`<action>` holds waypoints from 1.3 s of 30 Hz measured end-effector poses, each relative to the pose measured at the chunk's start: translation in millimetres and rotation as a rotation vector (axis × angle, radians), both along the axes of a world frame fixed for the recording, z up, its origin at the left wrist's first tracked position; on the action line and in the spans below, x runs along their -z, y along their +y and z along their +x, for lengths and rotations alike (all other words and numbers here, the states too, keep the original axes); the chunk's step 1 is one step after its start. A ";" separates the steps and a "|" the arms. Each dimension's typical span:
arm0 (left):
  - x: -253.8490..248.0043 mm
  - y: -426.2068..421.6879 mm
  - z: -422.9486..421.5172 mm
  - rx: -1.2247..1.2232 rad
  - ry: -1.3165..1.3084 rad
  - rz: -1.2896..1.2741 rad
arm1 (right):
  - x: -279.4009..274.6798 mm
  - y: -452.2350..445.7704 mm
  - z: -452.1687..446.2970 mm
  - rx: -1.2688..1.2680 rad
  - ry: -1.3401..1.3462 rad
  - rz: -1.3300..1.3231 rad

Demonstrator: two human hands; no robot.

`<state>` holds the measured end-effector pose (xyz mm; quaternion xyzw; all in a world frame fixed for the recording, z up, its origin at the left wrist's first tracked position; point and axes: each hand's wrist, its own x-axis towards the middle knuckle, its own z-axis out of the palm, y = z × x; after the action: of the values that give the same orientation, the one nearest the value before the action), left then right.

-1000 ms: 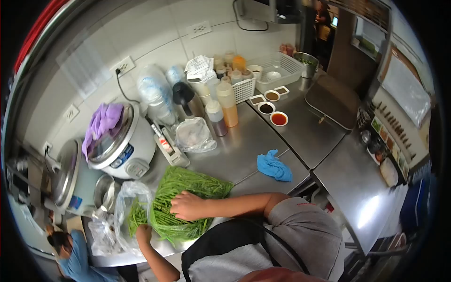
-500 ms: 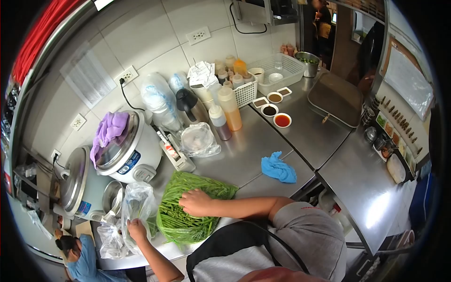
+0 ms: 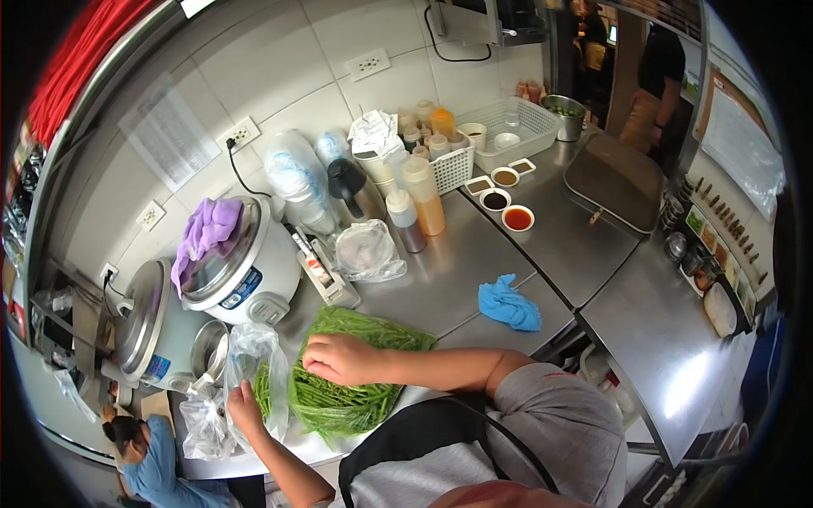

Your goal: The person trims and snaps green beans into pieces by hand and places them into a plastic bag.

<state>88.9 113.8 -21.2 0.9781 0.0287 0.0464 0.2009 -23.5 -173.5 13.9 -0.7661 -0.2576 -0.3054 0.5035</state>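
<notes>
A large clear bag full of long, thin green vegetable stems [image 3: 356, 402] lies open on the steel counter in front of me. My right hand [image 3: 343, 360] is over its left part, fingers curled inward; what they hold, if anything, is hidden. To the left, my left hand [image 3: 246, 410] grips the edge of a smaller clear plastic bag [image 3: 254, 343]. Some green stems show inside this smaller bag. A crumpled clear plastic bag [image 3: 206, 426] lies beside my left hand.
Two rice cookers [image 3: 241, 271] stand left, one topped with a purple cloth [image 3: 206, 233]. Behind are a bag sealer [image 3: 329, 279], sauce bottles [image 3: 423, 199] and sauce bowls [image 3: 517, 218]. A blue cloth [image 3: 510, 303] lies right. A person in blue [image 3: 165, 457] is at lower left.
My right hand has moved left across the stems toward the smaller bag. More green shows in the smaller bag. My left hand still grips it. Another person now shows in the doorway.
</notes>
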 end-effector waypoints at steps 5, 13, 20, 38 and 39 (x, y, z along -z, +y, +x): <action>10.9 -25.0 -23.5 0.138 -0.201 -0.074 | -14.4 -4.0 -5.5 -0.076 -0.031 0.115; -40.2 -115.3 -96.5 0.692 -0.046 -0.624 | 1.9 10.5 0.9 -0.094 -0.050 0.175; -21.3 -116.9 -94.2 0.685 -0.285 -0.318 | 13.1 1.1 -4.4 0.054 0.091 -0.152; -25.9 -105.5 -98.6 0.686 -0.179 -0.798 | 30.7 8.8 9.6 -0.414 0.487 0.395; -22.7 -103.6 -96.1 0.663 -0.224 -0.744 | 27.4 7.3 10.6 -0.453 0.512 0.512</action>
<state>-7.2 10.3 1.6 0.7860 -0.2901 0.0714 0.5413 -12.9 -166.2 -13.5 -0.5914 -0.2017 -0.0411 0.7796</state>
